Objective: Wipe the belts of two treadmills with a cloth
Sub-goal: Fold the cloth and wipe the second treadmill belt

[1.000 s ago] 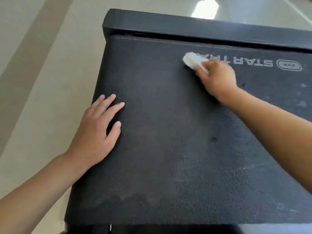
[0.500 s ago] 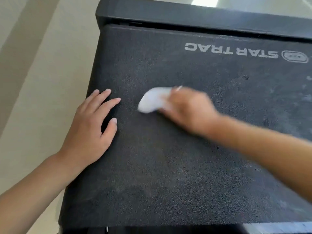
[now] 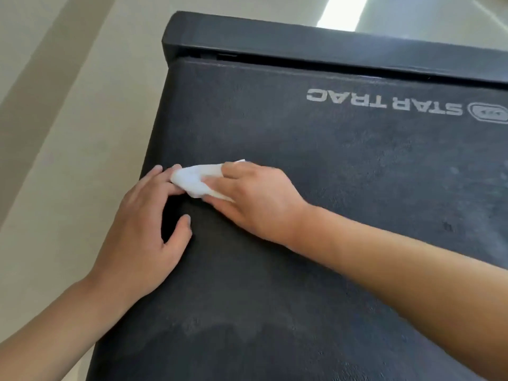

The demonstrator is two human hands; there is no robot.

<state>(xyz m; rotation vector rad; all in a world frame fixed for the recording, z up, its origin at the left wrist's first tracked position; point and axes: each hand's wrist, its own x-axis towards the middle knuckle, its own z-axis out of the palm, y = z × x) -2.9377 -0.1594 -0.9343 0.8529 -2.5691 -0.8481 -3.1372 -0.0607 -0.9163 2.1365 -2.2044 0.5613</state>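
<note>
Now | right hand point(image 3: 255, 199) grips cloth point(image 3: 196, 180) on belt point(image 3: 330, 166) | cloth touches flat, open-fingered left hand point(image 3: 143, 229)

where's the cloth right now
In the head view the white cloth lies on the treadmill belt near its left edge, held under the right hand, its left end against the fingertips of the left hand.

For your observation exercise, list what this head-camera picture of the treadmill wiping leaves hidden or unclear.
1. Second treadmill: not in the head view at all.
2. Treadmill belt: right side and near end cut off by the frame edges.
3. White cloth: partly covered by the right hand, so its full size and fold are hidden.
4. Left hand: its fingertips meet the cloth; whether they pinch it cannot be told.
5. Small logo beside STAR TRAC: too small to read.
</note>
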